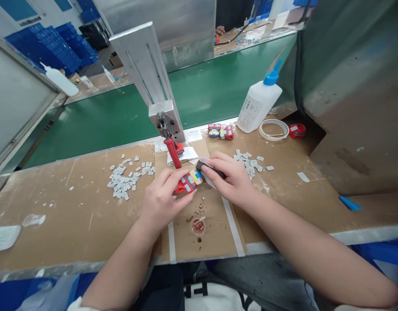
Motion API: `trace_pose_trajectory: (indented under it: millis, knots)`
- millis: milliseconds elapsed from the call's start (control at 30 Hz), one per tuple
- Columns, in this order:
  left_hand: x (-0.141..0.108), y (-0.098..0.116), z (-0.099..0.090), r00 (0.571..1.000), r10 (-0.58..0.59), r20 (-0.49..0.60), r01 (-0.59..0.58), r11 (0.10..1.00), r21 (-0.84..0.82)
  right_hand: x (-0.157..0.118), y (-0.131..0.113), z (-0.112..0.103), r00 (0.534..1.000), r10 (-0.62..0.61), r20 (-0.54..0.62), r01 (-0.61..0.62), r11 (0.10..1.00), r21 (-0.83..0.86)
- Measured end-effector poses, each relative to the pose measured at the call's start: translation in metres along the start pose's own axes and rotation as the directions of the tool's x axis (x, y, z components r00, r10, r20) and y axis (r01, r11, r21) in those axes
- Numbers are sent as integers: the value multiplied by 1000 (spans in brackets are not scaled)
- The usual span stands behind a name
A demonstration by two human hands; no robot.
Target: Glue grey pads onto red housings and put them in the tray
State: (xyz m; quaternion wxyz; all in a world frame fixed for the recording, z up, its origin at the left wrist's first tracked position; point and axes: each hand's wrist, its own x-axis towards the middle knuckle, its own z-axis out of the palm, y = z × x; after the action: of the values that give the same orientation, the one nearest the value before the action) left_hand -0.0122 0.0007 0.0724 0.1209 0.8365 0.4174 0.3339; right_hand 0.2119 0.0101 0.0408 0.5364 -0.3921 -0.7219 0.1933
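My left hand (164, 193) is closed around a small red toy bus (188, 181) with light blue windows and yellow and blue patches. Pinched in my right hand (233, 179) is a folded strip (211, 166), dark on one side and whitish on the other, like sandpaper. Its near end meets or almost touches the toy's right end; the exact contact is hidden. Below both hands, a small round dish (198, 226) with reddish liquid and a light stick sits among brown crumbs. Just beyond them stands a metal clamp with a red handle (173, 153).
Small grey tiles (122, 179) lie left, with another pile (250, 163) at right. Behind are red toy pieces (221, 131), a white bottle (259, 106) with a blue nozzle and a tape roll (274, 129). A green conveyor belt (211, 88) runs behind the bench.
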Motion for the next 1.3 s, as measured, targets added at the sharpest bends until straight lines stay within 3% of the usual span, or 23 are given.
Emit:
trace_pose_trajectory:
  millis: [67, 200, 467, 567, 633, 667, 700, 767, 833, 900, 933, 1000, 1033, 1067, 1100, 1167, 1233, 1300]
  knots:
    - [0, 1, 0, 995, 101, -9, -98, 980, 173, 0, 0, 1, 996, 45, 71, -44, 999, -6]
    - [-3, -3, 3, 983, 185, -10, -174, 940, 293, 0, 0, 2, 974, 148, 174, -146, 989, -29]
    - [-5, -9, 13, 948, 318, 5, -308, 915, 261, 1, 1, 2, 883, 274, 381, -282, 959, -37]
    - [-6, -10, 14, 947, 322, 2, -315, 925, 212, 8, 0, -8, 873, 260, 413, -257, 964, -64]
    - [-7, -11, 15, 950, 313, -16, -305, 935, 178, 10, -4, -29, 911, 269, 312, -214, 957, -197]
    - [-8, -12, 15, 949, 314, -28, -306, 938, 162, 8, -6, -43, 935, 290, 206, -215, 922, -321]
    - [-8, -13, 15, 947, 317, -42, -308, 940, 148, 5, -8, -60, 945, 318, 82, -245, 850, -466]
    - [-9, -14, 17, 943, 328, -62, -318, 939, 133, -5, -12, -97, 920, 373, -125, -344, 612, -712]
    - [-9, -15, 18, 937, 342, -69, -332, 935, 127, -17, -17, -127, 884, 436, -170, -365, 416, -833]
    - [-9, -15, 19, 930, 360, -78, -350, 929, 120, -26, -26, -137, 884, 443, -147, -345, 407, -846]
    - [-10, -15, 19, 922, 376, -89, -365, 924, 117, -28, -31, -132, 898, 415, -145, -350, 476, -807]
    - [-11, -16, 21, 902, 413, -125, -401, 909, 112, -29, -44, -103, 917, 378, -124, -373, 711, -596]
    - [-12, -17, 22, 889, 434, -149, -421, 900, 109, -27, -50, -82, 917, 394, -66, -386, 828, -407]
    - [-12, -18, 23, 872, 456, -179, -443, 890, 105, -24, -55, -59, 902, 427, 61, -411, 894, -179]
    - [-13, -20, 25, 853, 476, -214, -465, 880, 102, -21, -58, -35, 867, 449, 215, -466, 884, 33]
    - [-13, -22, 27, 825, 497, -267, -489, 866, 100, -14, -59, 4, 803, 472, 364, -581, 758, 298]
    - [-13, -22, 29, 825, 480, -299, -471, 876, 108, -8, -57, 27, 766, 526, 370, -643, 621, 447]
    - [-11, -19, 31, 838, 448, -313, -437, 893, 109, -3, -54, 32, 730, 583, 358, -671, 511, 537]
